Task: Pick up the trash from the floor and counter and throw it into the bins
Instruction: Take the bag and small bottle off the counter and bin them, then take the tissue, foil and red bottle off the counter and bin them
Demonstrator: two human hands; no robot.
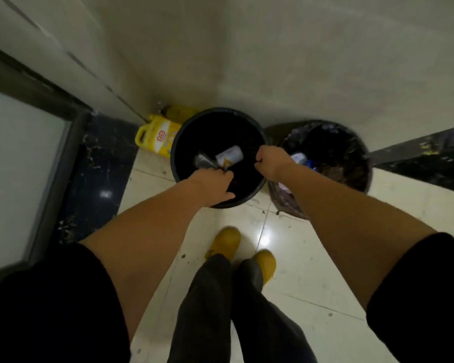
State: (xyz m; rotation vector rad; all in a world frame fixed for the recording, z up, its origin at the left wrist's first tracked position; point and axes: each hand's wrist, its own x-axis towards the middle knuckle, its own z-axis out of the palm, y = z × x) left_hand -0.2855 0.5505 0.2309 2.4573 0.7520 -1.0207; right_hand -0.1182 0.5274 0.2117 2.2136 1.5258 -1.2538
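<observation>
Left hand (215,183) over black bin (257,184) near rim, right hand (269,159) at far rim; both fists curled (contents unclear); lined bin (362,179) just beside.

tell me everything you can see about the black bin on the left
The black bin is round and open-topped, looks like smooth dark plastic, and stands upright on the pale tiled floor by the wall. Inside lie a white can and a greyish wrapper; the rest is too dark to tell. The left hand is over its near rim, the right hand closed at its right edge. A yellow jug sits behind it, and a second bin to its right.
</observation>
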